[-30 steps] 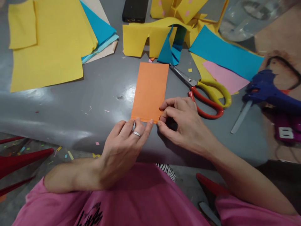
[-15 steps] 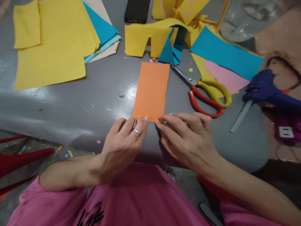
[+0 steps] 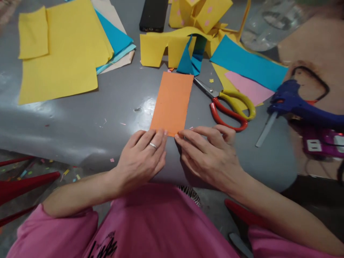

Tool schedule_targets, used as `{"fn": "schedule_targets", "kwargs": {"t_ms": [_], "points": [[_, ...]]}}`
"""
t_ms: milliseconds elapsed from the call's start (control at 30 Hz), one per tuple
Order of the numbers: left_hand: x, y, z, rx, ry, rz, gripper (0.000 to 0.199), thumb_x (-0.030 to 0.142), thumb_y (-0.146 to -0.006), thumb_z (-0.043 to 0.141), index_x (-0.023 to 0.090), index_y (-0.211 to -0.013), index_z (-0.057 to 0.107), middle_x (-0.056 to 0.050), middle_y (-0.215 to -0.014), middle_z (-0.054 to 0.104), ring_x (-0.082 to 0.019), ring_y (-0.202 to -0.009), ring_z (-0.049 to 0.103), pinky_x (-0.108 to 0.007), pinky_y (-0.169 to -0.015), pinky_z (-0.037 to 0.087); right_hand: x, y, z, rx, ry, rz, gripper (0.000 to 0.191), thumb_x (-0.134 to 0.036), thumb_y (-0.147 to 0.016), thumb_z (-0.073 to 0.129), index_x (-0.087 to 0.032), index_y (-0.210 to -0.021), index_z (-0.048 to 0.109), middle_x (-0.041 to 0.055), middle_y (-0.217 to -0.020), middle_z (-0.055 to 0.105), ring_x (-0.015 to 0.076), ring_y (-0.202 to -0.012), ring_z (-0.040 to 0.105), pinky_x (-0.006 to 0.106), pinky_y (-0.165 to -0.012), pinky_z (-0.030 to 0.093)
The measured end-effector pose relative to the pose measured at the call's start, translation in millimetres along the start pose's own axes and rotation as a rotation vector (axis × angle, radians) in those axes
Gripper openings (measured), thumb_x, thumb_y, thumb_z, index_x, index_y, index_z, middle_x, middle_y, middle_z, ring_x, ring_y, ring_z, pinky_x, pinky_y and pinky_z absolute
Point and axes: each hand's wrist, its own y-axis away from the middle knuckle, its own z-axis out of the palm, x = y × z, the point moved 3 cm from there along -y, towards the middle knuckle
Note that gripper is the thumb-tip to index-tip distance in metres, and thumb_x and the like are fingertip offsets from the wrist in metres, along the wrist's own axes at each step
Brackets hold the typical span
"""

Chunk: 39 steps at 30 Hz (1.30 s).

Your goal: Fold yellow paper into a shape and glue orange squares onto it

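Note:
An orange sheet of paper (image 3: 173, 102) lies on the grey tabletop, its near edge turned up in a narrow fold. My left hand (image 3: 143, 153), with a ring on one finger, presses its fingertips along the left part of that fold. At the near right corner, my right hand (image 3: 211, 156) pinches the paper between thumb and fingers. Just right of the sheet lie scissors (image 3: 215, 94) with one red and one yellow handle, their tip close to its far right corner.
Yellow sheets (image 3: 67, 53) cover blue and beige paper at the left. Beyond the orange sheet stand folded yellow pieces (image 3: 152, 50) and a black phone-like block (image 3: 153, 16). Blue paper (image 3: 249, 62), a glue gun (image 3: 291, 102) and a clear container (image 3: 271, 25) are at the right.
The view has shifted slightly, so things on the right appear further left. Both hands stay at the folded near edge of the orange paper, the left fingers now lying flatter along it.

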Motion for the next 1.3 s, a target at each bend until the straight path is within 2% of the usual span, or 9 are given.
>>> {"fn": "schedule_targets", "kwargs": {"t_ms": [367, 500, 600, 733, 867, 1000, 1067, 1167, 1300], "points": [[-4, 1, -2.8, 0.015, -0.046, -0.009, 0.04, 0.028, -0.099, 0.051, 0.001, -0.125, 0.066, -0.014, -0.121, 0.074, -0.026, -0.102, 0.067, -0.043, -0.095, 0.044, 12, 22, -8, -0.052, -0.01, 0.071, 0.022, -0.021, -0.092, 0.064, -0.021, -0.112, 0.073, 0.0043, -0.112, 0.077, 0.0247, -0.1, 0.06, 0.041, -0.088, 0.037], [-1, -4, -0.4, 0.062, 0.013, 0.027, 0.05, 0.043, -0.102, 0.049, 0.006, -0.131, 0.064, -0.014, -0.136, 0.067, -0.029, -0.119, 0.063, -0.044, -0.102, 0.042, 14, 27, -2, -0.102, -0.054, 0.109, 0.029, -0.026, -0.094, 0.061, -0.025, -0.121, 0.072, 0.004, -0.124, 0.073, 0.0273, -0.109, 0.056, 0.043, -0.09, 0.037], [0, -1, 4.3, 0.058, 0.043, 0.055, 0.06, 0.052, -0.101, 0.047, 0.002, -0.129, 0.064, -0.015, -0.131, 0.07, -0.028, -0.117, 0.065, -0.042, -0.103, 0.043, 16, 33, -1, -0.122, -0.051, 0.122, 0.033, -0.027, -0.095, 0.061, -0.026, -0.127, 0.07, 0.0046, -0.127, 0.072, 0.0287, -0.114, 0.056, 0.045, -0.093, 0.036], [-7, 4, 10.3, 0.065, 0.031, 0.003, 0.066, 0.056, -0.099, 0.048, -0.001, -0.13, 0.062, -0.019, -0.131, 0.07, -0.03, -0.116, 0.066, -0.043, -0.101, 0.044, 32, 46, -6, -0.144, -0.018, 0.105, 0.038, -0.022, -0.094, 0.061, -0.026, -0.132, 0.066, 0.0054, -0.128, 0.072, 0.0303, -0.121, 0.056, 0.047, -0.099, 0.037], [-12, 4, 14.1, 0.079, 0.067, -0.027, 0.067, 0.057, -0.099, 0.049, 0.0, -0.132, 0.061, -0.02, -0.133, 0.068, -0.032, -0.118, 0.065, -0.045, -0.101, 0.045, 57, 54, -12, -0.141, -0.039, 0.086, 0.034, -0.018, -0.097, 0.056, -0.022, -0.13, 0.064, 0.0109, -0.132, 0.069, 0.0275, -0.124, 0.058, 0.043, -0.099, 0.045], [-13, 4, 16.1, 0.069, 0.091, -0.03, 0.062, 0.052, -0.099, 0.052, 0.0, -0.133, 0.06, -0.022, -0.133, 0.067, -0.033, -0.118, 0.065, -0.046, -0.099, 0.046, 73, 59, -18, -0.152, 0.011, 0.372, 0.025, -0.04, -0.095, 0.062, -0.019, -0.107, 0.068, 0.0125, -0.1, 0.072, 0.0271, -0.093, 0.066, 0.041, -0.079, 0.052], [-13, 5, 16.8, 0.076, 0.104, -0.028, 0.061, 0.051, -0.099, 0.052, 0.001, -0.133, 0.06, -0.022, -0.133, 0.067, -0.034, -0.117, 0.065, -0.046, -0.098, 0.046, 70, 59, -19, -0.224, -0.013, 0.387, 0.022, -0.037, -0.098, 0.057, -0.018, -0.096, 0.068, 0.0094, -0.087, 0.071, 0.0243, -0.083, 0.065, 0.037, -0.073, 0.051], [-12, 3, 17.6, 0.094, 0.108, -0.023, 0.06, 0.051, -0.098, 0.052, 0.002, -0.132, 0.061, -0.022, -0.13, 0.068, -0.034, -0.115, 0.066, -0.046, -0.097, 0.047, 73, 49, -21, -0.225, 0.009, 0.32, 0.022, -0.03, -0.099, 0.052, -0.018, -0.092, 0.069, 0.0079, -0.082, 0.071, 0.0222, -0.08, 0.064, 0.035, -0.073, 0.049], [-10, -5, 17.2, 0.063, 0.081, -0.032, 0.063, 0.053, -0.097, 0.053, 0.001, -0.131, 0.061, -0.023, -0.126, 0.069, -0.034, -0.109, 0.066, -0.045, -0.093, 0.047, 117, 19, -17, -0.084, 0.073, 0.448, 0.022, -0.033, -0.098, 0.053, -0.02, -0.095, 0.07, 0.0086, -0.085, 0.071, 0.0234, -0.082, 0.063, 0.036, -0.073, 0.047]]}}
